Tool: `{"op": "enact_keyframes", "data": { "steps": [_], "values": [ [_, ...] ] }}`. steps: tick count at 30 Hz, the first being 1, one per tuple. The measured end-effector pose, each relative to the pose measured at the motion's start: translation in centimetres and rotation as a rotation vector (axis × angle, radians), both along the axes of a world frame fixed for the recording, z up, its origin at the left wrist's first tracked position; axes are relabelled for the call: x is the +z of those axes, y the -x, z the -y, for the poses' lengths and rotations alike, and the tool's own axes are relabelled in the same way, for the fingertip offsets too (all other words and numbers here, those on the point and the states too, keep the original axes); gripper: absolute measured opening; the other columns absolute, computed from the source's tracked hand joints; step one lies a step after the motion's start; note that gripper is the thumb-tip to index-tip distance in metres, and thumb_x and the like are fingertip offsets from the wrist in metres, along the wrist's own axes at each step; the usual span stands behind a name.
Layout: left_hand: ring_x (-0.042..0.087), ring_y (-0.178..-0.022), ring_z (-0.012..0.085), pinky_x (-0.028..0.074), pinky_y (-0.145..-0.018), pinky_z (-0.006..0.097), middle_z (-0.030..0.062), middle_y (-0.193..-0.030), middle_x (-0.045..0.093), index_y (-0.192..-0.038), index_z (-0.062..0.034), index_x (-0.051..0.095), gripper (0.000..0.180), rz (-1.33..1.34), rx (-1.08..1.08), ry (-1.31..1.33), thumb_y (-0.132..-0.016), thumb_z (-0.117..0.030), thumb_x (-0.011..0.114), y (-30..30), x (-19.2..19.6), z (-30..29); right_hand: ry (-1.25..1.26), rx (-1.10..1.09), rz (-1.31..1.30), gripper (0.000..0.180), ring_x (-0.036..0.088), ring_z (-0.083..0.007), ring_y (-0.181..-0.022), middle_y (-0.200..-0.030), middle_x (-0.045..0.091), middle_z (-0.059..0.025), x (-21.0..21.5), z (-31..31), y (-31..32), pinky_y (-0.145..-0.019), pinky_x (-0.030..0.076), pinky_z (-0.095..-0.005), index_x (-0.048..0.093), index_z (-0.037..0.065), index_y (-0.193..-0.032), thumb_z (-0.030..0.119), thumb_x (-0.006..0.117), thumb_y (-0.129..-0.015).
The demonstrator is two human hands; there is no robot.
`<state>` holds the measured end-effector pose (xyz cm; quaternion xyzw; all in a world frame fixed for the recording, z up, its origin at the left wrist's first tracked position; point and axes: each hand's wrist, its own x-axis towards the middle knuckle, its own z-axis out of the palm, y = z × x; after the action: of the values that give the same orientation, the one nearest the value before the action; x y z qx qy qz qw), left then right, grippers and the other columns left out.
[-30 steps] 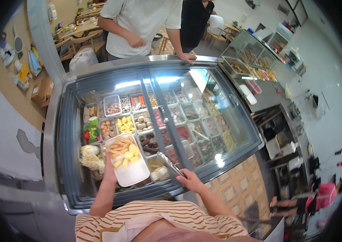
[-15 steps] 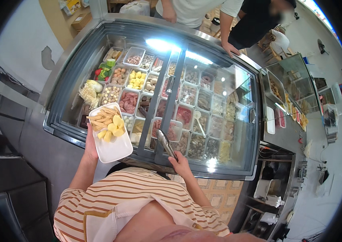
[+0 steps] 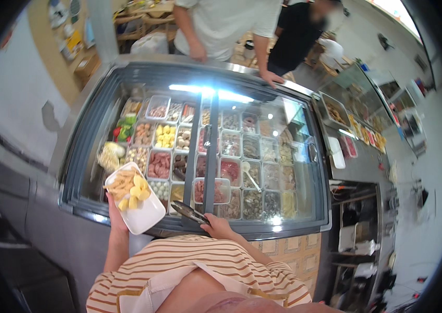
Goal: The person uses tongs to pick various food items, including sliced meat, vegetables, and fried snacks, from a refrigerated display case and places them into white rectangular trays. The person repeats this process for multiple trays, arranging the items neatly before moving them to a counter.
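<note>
My left hand (image 3: 115, 213) holds a white rectangular tray (image 3: 142, 216) with pale yellow food pieces on it, over the near left edge of a chest display freezer (image 3: 77, 156). My right hand (image 3: 215, 227) grips metal tongs (image 3: 188, 211) that point left toward the freezer's near rim. Inside the freezer, many clear tubs (image 3: 159, 164) of assorted foods lie in rows. Sliding glass lids (image 3: 262, 156) cover the right part.
Two people stand at the freezer's far side; one rests a hand (image 3: 272, 78) on its rim. A second display counter (image 3: 359, 135) with food trays runs along the right. Shelves with white containers (image 3: 348, 237) stand at lower right. A grey wall is on the left.
The view has swung, so the freezer sits more centred. My left hand keeps the tray. My right hand with the tongs has drawn back to the freezer's near edge.
</note>
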<state>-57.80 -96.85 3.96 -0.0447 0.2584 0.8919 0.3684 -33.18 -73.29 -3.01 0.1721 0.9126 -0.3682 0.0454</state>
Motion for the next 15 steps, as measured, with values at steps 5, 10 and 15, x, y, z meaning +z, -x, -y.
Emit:
{"op": "enact_keyframes", "data": {
  "steps": [5, 10, 15],
  "values": [
    [0.042, -0.125, 0.0311, 0.035, -0.103, 0.044, 0.0107, -0.139, 0.039, -0.140, -0.0135, 0.030, 0.066, -0.048, -0.082, 0.122, -0.093, -0.059, 0.023, 0.9, -0.9, -1.7, -0.076, -0.208, 0.041, 0.040, 0.060, -0.0394, -0.081, -0.091, 0.062, -0.0190, 1.9, -0.1, -2.2, -0.067, 0.047, -0.0479, 0.049, 0.007, -0.112, 0.032, 0.061, -0.083],
    [0.042, -0.124, 0.0287, 0.036, -0.103, 0.041, 0.0097, -0.139, 0.039, -0.139, -0.0101, 0.030, 0.066, -0.008, -0.300, 0.038, -0.093, -0.057, 0.027, 0.0, -0.6, -7.8, -0.304, -0.635, 0.027, 0.038, 0.060, -0.0397, -0.078, -0.087, 0.063, -0.0183, 1.3, -7.7, -10.7, -0.067, 0.047, -0.0476, 0.050, 0.007, -0.110, 0.034, 0.058, -0.085],
    [0.043, -0.123, 0.0292, 0.035, -0.103, 0.042, 0.0115, -0.139, 0.039, -0.139, -0.0087, 0.031, 0.066, -0.115, -0.283, 0.114, -0.093, -0.057, 0.028, -4.3, 0.1, -14.5, -0.385, -0.862, -0.022, 0.028, 0.057, -0.0419, -0.076, -0.080, 0.060, -0.0195, 2.9, -22.8, -17.7, -0.065, 0.044, -0.0494, 0.051, 0.004, -0.094, 0.031, 0.054, -0.086]
  ]
}}
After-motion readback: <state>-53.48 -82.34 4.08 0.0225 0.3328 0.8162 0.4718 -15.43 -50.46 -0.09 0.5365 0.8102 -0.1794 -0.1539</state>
